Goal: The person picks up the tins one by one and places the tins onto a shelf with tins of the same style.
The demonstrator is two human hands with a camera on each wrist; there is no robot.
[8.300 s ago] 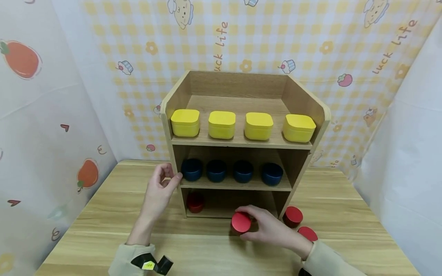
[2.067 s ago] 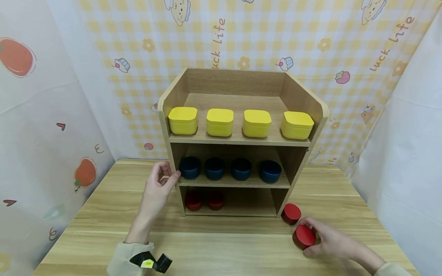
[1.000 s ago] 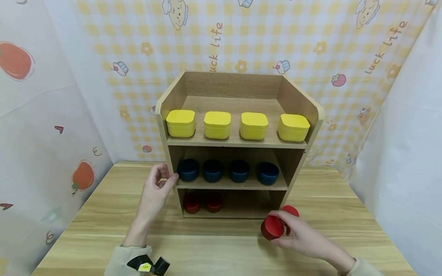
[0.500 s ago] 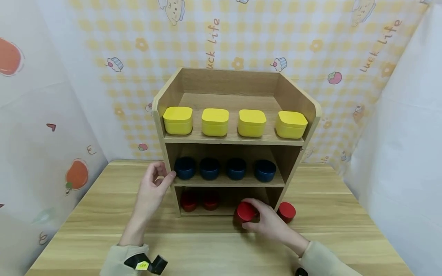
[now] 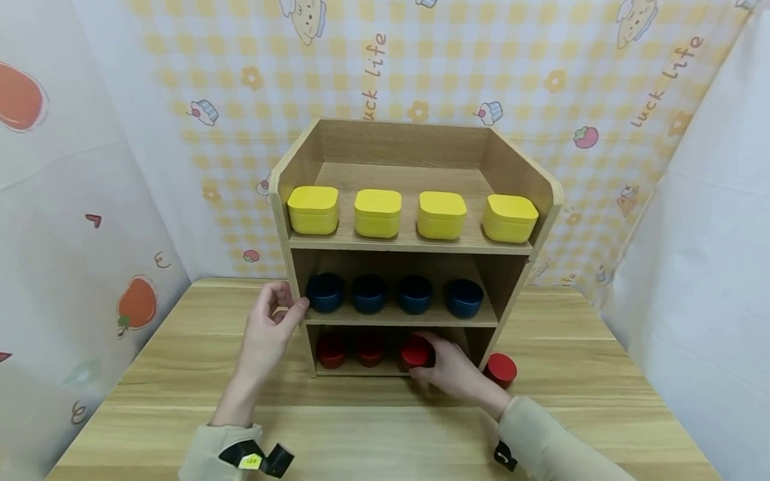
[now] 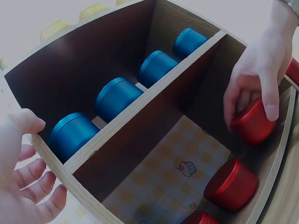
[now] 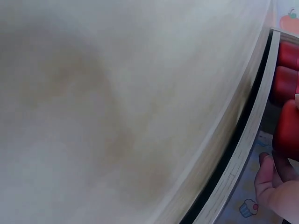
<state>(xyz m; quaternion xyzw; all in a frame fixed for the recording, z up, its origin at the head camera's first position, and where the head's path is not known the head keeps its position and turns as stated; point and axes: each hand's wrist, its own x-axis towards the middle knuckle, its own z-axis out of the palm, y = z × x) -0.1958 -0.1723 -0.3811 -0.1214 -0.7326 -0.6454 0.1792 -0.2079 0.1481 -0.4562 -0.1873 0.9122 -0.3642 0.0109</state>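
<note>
My right hand [image 5: 451,367] pinches a round red tin [image 5: 415,353] in the bottom compartment of the wooden shelf [image 5: 409,247]; its fingers hide part of the tin. To that tin's left stand two more red tins, the nearer one [image 5: 369,351] and the far-left one [image 5: 331,352]. In the left wrist view, the held red tin [image 6: 256,122] tilts a little between thumb and fingers. My left hand [image 5: 267,331] grips the shelf's left side panel, thumb at its front edge and fingers curled on the outside.
Another red tin [image 5: 500,369] stands on the table [image 5: 337,441] by the shelf's right foot. Several blue tins [image 5: 368,294] line the middle compartment. Yellow boxes [image 5: 377,214] stand in a row on the top level. A checked cloth [image 5: 457,60] hangs behind.
My right hand has set one red tin in the bottom compartment, picked up another from the table at right, and carried it left into that compartment. My left hand keeps its place.
</note>
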